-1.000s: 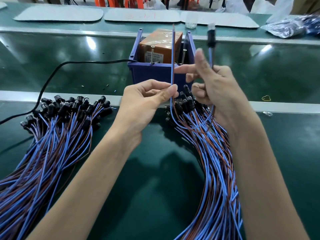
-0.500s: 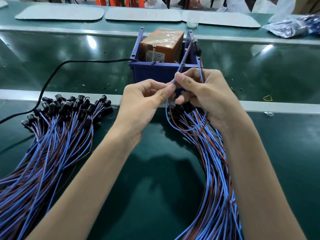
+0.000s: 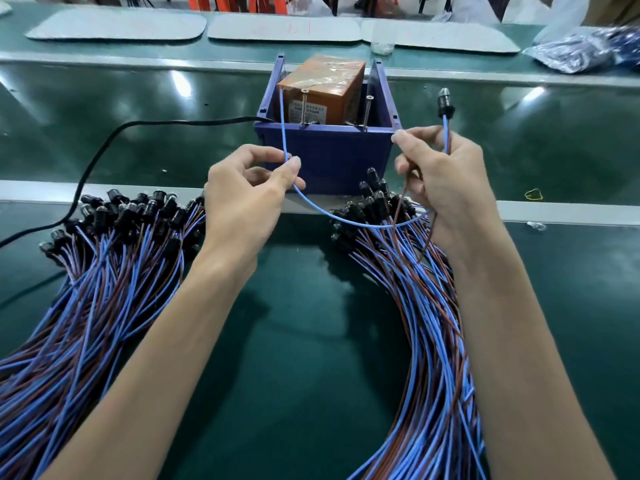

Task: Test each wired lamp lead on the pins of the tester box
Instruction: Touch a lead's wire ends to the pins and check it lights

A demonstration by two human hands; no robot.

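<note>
A glossy dark green surface [image 3: 311, 341] runs under both forearms. On it lie two big sheaves of blue and brown wired lamp leads with black lamp holders at their far ends: one sheaf [image 3: 86, 306] fans out to the outside of the left hand, the other [image 3: 426, 341] passes under the right wrist. Beyond and between the hands stands a dark blue open-fronted plastic bin [image 3: 329, 157]. In it sits the orange-brown tester box wrapped in clear tape [image 3: 325, 84]. Its pale front label carries print too small to read. A black cable [image 3: 138, 126] enters the bin from the left hand's side. The left hand [image 3: 249, 195] pinches one lead's blue wire [image 3: 346, 221] between thumb and forefinger, its other fingers loosely curled. From that pinch the wire rises to the box's near left corner, just beside the left metal pin [image 3: 304, 105]; contact cannot be told. The wire also sags in a loop across to the right hand [image 3: 440, 188]. That hand has its fingers curled round the lead, and the black lamp holder with a clear tip [image 3: 444, 102] stands upright above it. The lead's brown wire [image 3: 401, 209] hangs from these fingers, which reach toward the bin's right corner near the right pin [image 3: 367, 112]. A small yellow rubber band [image 3: 533, 194] lies well outside the right hand.
</note>
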